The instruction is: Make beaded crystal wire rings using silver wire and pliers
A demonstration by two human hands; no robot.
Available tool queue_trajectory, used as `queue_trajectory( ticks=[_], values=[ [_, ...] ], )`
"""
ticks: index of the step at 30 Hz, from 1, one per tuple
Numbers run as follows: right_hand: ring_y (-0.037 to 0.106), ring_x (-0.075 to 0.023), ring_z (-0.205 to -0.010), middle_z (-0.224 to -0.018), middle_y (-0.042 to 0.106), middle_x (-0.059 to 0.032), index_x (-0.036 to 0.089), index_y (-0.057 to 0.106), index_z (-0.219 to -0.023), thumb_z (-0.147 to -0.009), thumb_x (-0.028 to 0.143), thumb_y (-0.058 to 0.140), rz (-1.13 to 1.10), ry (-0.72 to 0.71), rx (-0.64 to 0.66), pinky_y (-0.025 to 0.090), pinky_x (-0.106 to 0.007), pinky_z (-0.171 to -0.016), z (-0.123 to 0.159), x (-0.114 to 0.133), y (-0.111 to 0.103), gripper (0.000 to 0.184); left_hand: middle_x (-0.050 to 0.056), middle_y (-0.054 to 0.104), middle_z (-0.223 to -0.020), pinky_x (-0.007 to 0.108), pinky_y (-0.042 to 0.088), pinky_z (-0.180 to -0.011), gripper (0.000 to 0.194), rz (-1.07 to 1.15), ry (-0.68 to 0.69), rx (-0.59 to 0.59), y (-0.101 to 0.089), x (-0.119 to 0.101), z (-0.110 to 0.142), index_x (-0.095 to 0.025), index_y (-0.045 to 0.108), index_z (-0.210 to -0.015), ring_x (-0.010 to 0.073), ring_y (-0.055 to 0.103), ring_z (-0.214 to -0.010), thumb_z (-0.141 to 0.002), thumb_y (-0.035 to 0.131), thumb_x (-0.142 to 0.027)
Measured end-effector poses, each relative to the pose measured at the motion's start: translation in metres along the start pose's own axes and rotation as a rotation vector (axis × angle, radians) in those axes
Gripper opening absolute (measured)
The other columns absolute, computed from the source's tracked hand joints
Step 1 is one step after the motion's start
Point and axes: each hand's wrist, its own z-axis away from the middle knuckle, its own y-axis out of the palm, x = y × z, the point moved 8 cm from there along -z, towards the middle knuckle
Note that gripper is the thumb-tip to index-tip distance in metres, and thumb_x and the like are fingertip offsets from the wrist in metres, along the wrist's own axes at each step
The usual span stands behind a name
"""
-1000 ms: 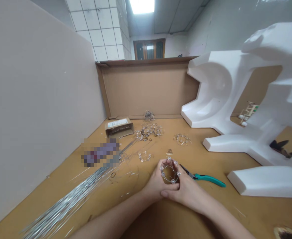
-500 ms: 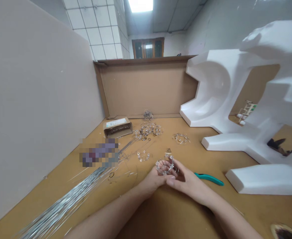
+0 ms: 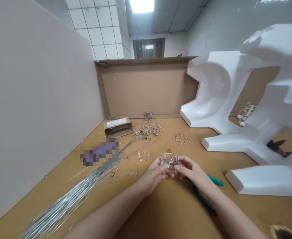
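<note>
Between my two hands is a ring of wire strung with clear beads (image 3: 171,161), held just above the brown table. My left hand (image 3: 156,173) grips its left side with curled fingers. On the right side, my right hand (image 3: 188,168) pinches the ring between thumb and fingers. Teal-handled pliers (image 3: 216,181) lie partly under my right forearm, which hides their middle. Left of my hands lies another loop of clear beads (image 3: 143,156) on the table. Farther back to the right rests one more beaded wire ring (image 3: 181,139).
A long bundle of silvery wires (image 3: 73,196) stretches across the left side. Behind are a small open cardboard box (image 3: 118,127), a heap of beaded rings (image 3: 150,130) and a dark wire clump (image 3: 148,115). White foam packing (image 3: 250,181) stands at the right; a cardboard wall (image 3: 148,88) closes the back.
My hands have moved apart to opposite sides of the beaded ring, which has turned and shifted slightly right. More of the pliers shows beneath my right forearm.
</note>
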Motion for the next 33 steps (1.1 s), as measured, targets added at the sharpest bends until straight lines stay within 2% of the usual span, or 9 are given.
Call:
queue_trajectory(
  ticks=[8, 10, 13, 16, 19, 21, 23, 27, 33],
  values=[
    [0.059, -0.0145, -0.069, -0.083, 0.059, -0.0024, 0.02, 0.042, -0.1, -0.07, 0.035, 0.061, 0.104, -0.153, -0.141, 0.048, -0.031, -0.065, -0.002, -0.002, -0.006, 0.039, 0.01, 0.06, -0.101, 0.034, 0.036, -0.089, 0.026, 0.335, -0.095, -0.021, -0.003, -0.003, -0.004, -0.013, 0.053, -0.102, 0.0183, 0.056, -0.094, -0.078, 0.052, -0.024],
    [0.058, -0.0146, -0.07, -0.086, 0.058, -0.0032, 0.02, 0.042, -0.103, -0.071, 0.033, 0.06, 0.18, -0.205, -0.144, 0.048, -0.032, -0.066, 0.0, 0.002, -0.004, 0.038, 0.01, 0.061, -0.092, 0.032, 0.039, -0.084, 0.026, 0.4, -0.125, -0.081, -0.008, -0.002, -0.005, -0.01, 0.055, -0.096, 0.0169, 0.057, -0.086, -0.081, 0.046, -0.03],
    [0.058, -0.0169, -0.081, -0.093, 0.056, -0.0051, 0.022, 0.045, -0.103, -0.07, 0.029, 0.061, 0.24, -0.232, -0.087, 0.048, -0.033, -0.07, 0.002, 0.003, 0.006, 0.037, 0.003, 0.058, -0.069, 0.024, 0.042, -0.065, 0.027, 0.39, -0.181, -0.192, -0.018, 0.002, -0.006, -0.009, 0.055, -0.093, 0.0107, 0.055, -0.061, -0.085, 0.041, -0.031],
    [0.057, -0.0165, -0.082, -0.093, 0.056, -0.0042, 0.022, 0.045, -0.099, -0.067, 0.028, 0.065, 0.111, -0.135, 0.011, 0.047, -0.034, -0.074, 0.002, -0.008, 0.02, 0.038, -0.005, 0.039, -0.045, 0.018, 0.03, -0.044, 0.027, 0.355, -0.197, -0.221, -0.02, 0.004, -0.006, -0.011, 0.053, -0.074, 0.0055, 0.036, -0.039, -0.086, 0.038, -0.03],
    [0.057, -0.0152, -0.083, -0.094, 0.056, -0.0027, 0.023, 0.043, -0.1, -0.065, 0.028, 0.068, -0.186, -0.028, 0.109, 0.045, -0.033, -0.076, 0.003, -0.016, 0.031, 0.044, -0.007, 0.027, -0.039, 0.017, 0.018, -0.036, 0.034, 0.326, -0.199, -0.264, -0.022, 0.004, -0.005, -0.015, 0.038, -0.056, 0.0039, 0.022, -0.033, -0.086, 0.041, -0.031],
    [0.058, -0.0155, -0.083, -0.093, 0.057, -0.0024, 0.024, 0.039, -0.109, -0.066, 0.029, 0.068, -0.337, 0.057, 0.129, 0.045, -0.033, -0.075, 0.004, -0.018, 0.034, 0.052, -0.008, 0.027, -0.041, 0.017, 0.014, -0.035, 0.033, 0.295, -0.197, -0.319, -0.025, 0.005, -0.003, -0.016, 0.035, -0.057, 0.0033, 0.02, -0.032, -0.084, 0.045, -0.031],
    [0.059, -0.0153, -0.079, -0.087, 0.059, -0.0023, 0.022, 0.039, -0.114, -0.07, 0.03, 0.065, -0.419, 0.158, 0.127, 0.045, -0.033, -0.072, 0.006, -0.021, 0.034, 0.052, -0.008, 0.03, -0.043, 0.016, 0.012, -0.035, 0.027, 0.264, -0.168, -0.344, -0.026, 0.003, -0.001, -0.016, 0.037, -0.062, 0.0027, 0.021, -0.032, -0.081, 0.05, -0.029],
    [0.058, -0.0125, -0.07, -0.078, 0.059, -0.0035, 0.013, 0.056, -0.095, -0.077, 0.031, 0.058, -0.509, 0.26, 0.196, 0.045, -0.03, -0.07, 0.01, -0.02, 0.038, 0.025, -0.009, 0.035, -0.046, 0.016, 0.01, -0.034, 0.023, 0.192, -0.124, -0.307, -0.023, 0.002, -0.002, -0.016, 0.041, -0.07, 0.0018, 0.022, -0.032, -0.075, 0.058, -0.031],
    [0.057, -0.0106, -0.064, -0.073, 0.059, -0.0011, 0.015, 0.061, -0.082, -0.078, 0.028, 0.057, -0.654, 0.284, 0.194, 0.045, -0.026, -0.063, 0.01, -0.021, 0.038, 0.015, -0.009, 0.034, -0.043, 0.016, 0.01, -0.035, 0.026, 0.091, -0.14, -0.295, -0.016, 0.002, 0.001, -0.016, 0.045, -0.075, 0.0017, 0.022, -0.033, -0.07, 0.062, -0.034]
  ],
)
